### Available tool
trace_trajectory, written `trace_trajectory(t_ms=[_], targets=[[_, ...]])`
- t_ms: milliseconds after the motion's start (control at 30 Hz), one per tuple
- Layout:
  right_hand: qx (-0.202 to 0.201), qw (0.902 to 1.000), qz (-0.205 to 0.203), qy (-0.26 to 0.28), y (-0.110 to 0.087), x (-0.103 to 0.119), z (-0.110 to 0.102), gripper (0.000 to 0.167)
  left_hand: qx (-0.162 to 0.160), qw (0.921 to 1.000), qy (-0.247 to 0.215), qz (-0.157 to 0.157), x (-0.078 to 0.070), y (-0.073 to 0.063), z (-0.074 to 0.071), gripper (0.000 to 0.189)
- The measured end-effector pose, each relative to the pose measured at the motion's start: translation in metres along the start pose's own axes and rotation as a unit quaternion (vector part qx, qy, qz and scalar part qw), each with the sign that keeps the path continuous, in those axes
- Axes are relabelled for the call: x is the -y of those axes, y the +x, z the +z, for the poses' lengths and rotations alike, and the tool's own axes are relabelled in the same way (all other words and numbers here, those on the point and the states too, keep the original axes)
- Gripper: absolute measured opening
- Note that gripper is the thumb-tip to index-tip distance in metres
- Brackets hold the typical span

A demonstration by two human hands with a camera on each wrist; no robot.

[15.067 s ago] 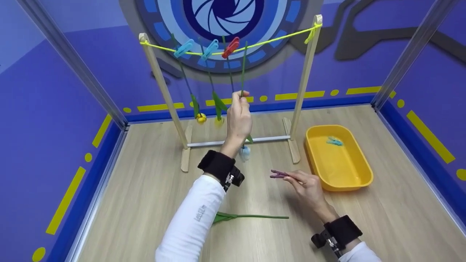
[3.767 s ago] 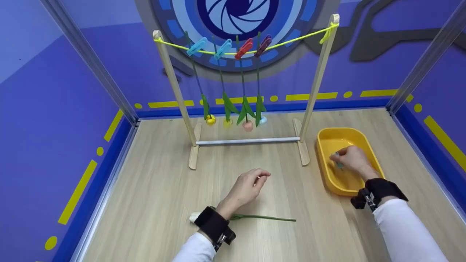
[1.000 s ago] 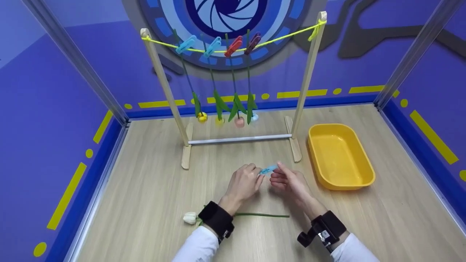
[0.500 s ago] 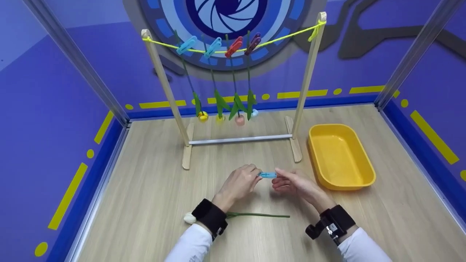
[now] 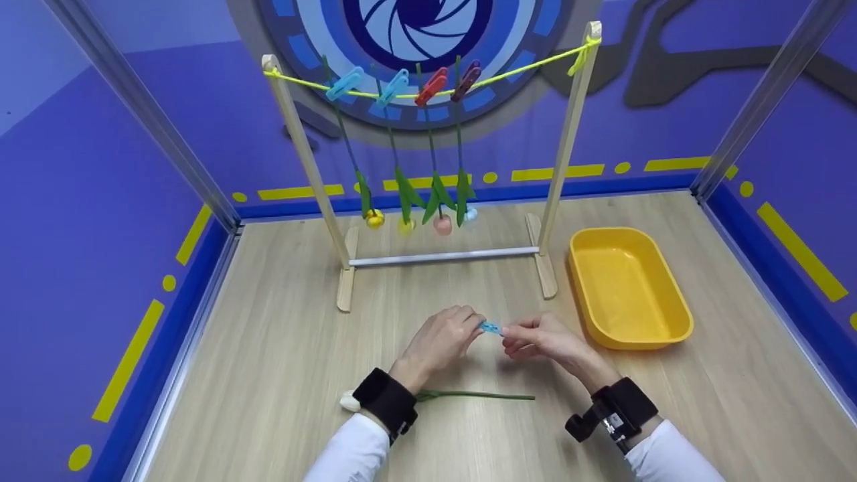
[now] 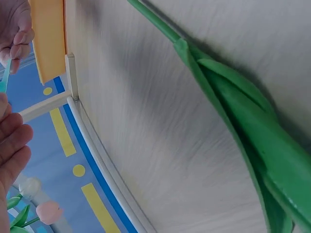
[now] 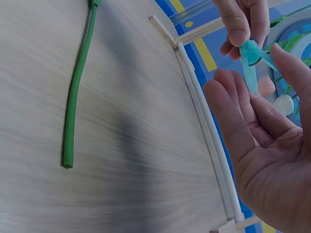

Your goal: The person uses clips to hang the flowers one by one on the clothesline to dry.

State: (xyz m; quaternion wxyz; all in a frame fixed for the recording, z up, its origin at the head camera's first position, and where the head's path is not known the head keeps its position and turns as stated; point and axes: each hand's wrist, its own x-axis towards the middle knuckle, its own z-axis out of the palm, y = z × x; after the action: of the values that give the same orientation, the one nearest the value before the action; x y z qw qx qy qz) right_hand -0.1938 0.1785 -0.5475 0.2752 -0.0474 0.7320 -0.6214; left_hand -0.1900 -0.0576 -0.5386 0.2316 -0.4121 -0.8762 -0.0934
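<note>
A light blue clothespin (image 5: 491, 327) is held between both hands over the table. My left hand (image 5: 438, 341) pinches one end of it. At the other end, my right hand (image 5: 552, 345) has its thumb and a fingertip on the two spread handles, seen best on the clothespin (image 7: 249, 51) in the right wrist view. Below the hands lies a white tulip (image 5: 349, 402), its flower pointing left and partly behind the left wrist strap. Its green leaves (image 6: 233, 97) fill much of the left wrist view; its stem (image 7: 75, 97) shows in the right wrist view.
Behind the hands stands a wooden frame (image 5: 564, 147) with a yellow cord (image 5: 522, 67). Several tulips hang upside down from it by clothespins, among them a red clothespin (image 5: 432, 87) and a purple clothespin (image 5: 466, 82). A yellow tray (image 5: 629, 288) stands at the right.
The light blue tulip, earlier in my left hand, now hangs under the purple clothespin. The blue clothespin has left the tray for my hands; my right thumb and fingers have closed onto its handles.
</note>
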Motion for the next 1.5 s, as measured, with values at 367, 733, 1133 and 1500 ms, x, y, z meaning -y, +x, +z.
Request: trace_trajectory(t_ms=[367,733,1133,1500], targets=[[-0.082,0.9835,-0.093,-0.132,-0.002,-0.007,0.001,0.054,0.031,0.9979,-0.028,-0.05,-0.006,-0.007,-0.001,0.033],[-0.188,0.9254,-0.239,-0.226,-0.005,-0.013,0.002,0.031,0.093,0.9916,-0.038,-0.082,-0.003,-0.026,-0.008,0.025],[-0.229,0.8728,-0.355,-0.245,-0.005,-0.023,-0.005,0.028,0.16,0.9823,-0.042,-0.088,0.002,-0.053,-0.004,0.023],[-0.256,0.8156,-0.414,-0.313,-0.002,-0.025,-0.014,0.031,0.266,0.9597,-0.033,-0.084,-0.001,-0.061,0.001,0.036]])
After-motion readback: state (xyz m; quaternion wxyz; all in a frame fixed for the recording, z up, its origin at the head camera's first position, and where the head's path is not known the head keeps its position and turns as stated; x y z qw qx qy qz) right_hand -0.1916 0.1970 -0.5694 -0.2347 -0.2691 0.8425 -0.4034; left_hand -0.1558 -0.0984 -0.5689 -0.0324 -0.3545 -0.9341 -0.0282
